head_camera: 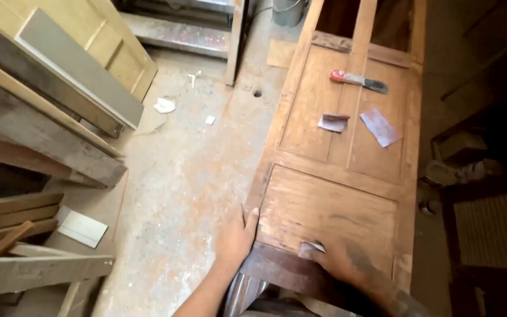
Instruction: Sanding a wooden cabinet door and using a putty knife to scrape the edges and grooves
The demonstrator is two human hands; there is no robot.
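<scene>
On the bench in front of us lies the wooden door (pixel 335 176), flat, long axis running away from us toward the top of view. Reddish-brown, panelled, worn and dusty. Our right hand (pixel 338 261) presses a folded sandpaper piece (pixel 312 248) onto the near panel's bottom edge. Our left hand (pixel 237 235) lies open, gripping nothing, palm against the door's left edge. Farther up the door: two loose sandpaper sheets (pixel 356 124), then a red-handled scraper (pixel 359 80) lying crosswise. Left: concrete floor (pixel 183 176), stacked timber planks (pixel 36 129), white scraps.
</scene>
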